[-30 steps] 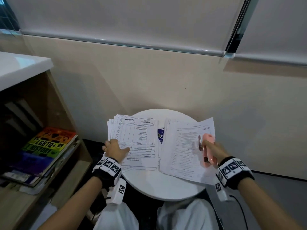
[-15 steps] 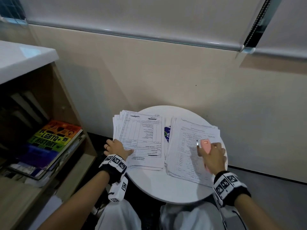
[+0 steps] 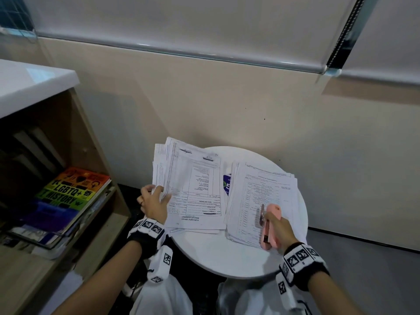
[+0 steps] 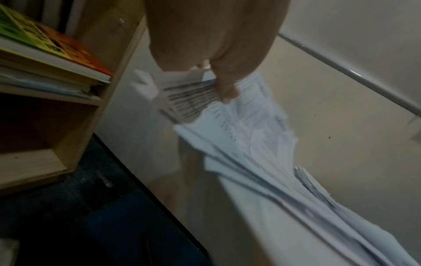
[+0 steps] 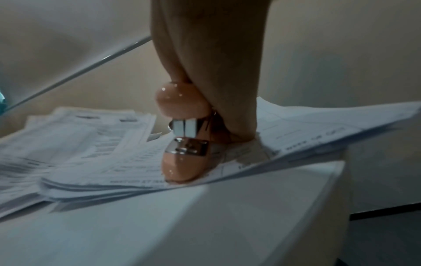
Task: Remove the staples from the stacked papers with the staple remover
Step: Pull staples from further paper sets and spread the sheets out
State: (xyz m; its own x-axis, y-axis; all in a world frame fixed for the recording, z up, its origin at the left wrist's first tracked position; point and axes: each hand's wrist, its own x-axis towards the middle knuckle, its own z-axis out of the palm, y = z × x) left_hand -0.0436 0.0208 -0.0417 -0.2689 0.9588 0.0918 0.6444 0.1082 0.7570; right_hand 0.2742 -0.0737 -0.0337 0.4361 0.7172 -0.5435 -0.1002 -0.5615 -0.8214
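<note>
1. right grip clasps the pink staple remover, parked flat on the right paper stack, presumably to free attention;
2. left grip pinches the left stack edge, likely selecting a set; both stacks lie on the worktop.

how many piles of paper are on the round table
2. The left pile lies under the left hand; the right pile lies under the pink staple remover in the right hand.
</note>
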